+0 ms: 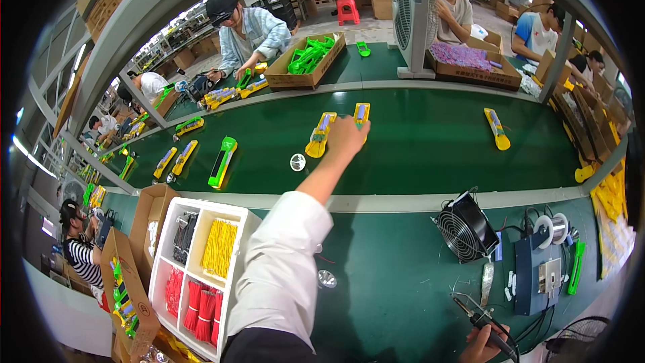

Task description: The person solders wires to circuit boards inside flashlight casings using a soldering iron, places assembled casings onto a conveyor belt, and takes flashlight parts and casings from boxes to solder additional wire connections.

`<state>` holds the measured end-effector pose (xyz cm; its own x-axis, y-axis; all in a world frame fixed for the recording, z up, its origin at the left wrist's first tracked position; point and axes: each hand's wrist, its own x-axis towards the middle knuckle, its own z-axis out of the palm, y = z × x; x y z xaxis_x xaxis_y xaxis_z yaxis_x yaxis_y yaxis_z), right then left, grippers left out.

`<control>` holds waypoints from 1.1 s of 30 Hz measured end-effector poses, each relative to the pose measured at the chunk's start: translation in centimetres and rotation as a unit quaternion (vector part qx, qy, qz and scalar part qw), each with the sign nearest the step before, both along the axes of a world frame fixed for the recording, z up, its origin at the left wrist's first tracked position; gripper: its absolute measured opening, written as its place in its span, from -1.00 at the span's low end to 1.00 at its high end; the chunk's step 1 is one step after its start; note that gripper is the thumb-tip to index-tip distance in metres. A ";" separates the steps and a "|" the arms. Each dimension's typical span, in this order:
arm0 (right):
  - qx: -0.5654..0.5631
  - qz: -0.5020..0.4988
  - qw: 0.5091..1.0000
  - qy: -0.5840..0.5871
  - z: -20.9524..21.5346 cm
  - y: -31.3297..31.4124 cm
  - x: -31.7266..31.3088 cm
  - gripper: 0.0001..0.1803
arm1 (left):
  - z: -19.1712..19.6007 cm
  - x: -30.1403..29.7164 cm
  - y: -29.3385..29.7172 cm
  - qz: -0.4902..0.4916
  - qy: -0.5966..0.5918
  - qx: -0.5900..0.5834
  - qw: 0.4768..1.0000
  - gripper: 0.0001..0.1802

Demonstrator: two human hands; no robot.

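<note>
Shell (pixel 363 111), at the left hand (pixel 347 136) over the belt (pixel 423 151), looks light, stiff, best taken by its sides; I can't tell whether those fingers grip it, the right hand's (pixel 481 347) clamp the iron (pixel 481 319).

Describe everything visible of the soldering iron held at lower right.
The soldering iron has a dark, plastic-looking handle and a thin, metal-looking shaft. It slants, with its tip end toward the picture's upper left, over the green workbench. The right hand grips the handle. Whether the tip touches anything, or is hot, cannot be told.
</note>
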<state>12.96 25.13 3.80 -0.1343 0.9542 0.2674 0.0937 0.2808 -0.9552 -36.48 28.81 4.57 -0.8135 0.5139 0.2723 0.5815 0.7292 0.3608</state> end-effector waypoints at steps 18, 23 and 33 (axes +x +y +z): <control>-0.017 -0.117 0.986 0.113 -2.8 0.4 4.7 -0.82 | 3.4 26.3 -15.7 -0.163 0.099 -0.029 0.981 -0.83; -0.031 -0.153 0.976 0.151 -1.9 -0.2 4.8 -0.82 | 1.3 36.1 -23.8 -0.185 -0.009 -0.021 0.982 -0.77; 0.001 -0.150 0.974 0.169 -2.1 -1.7 6.3 -0.83 | -2.5 26.9 -24.5 0.157 -0.223 0.407 0.871 -0.71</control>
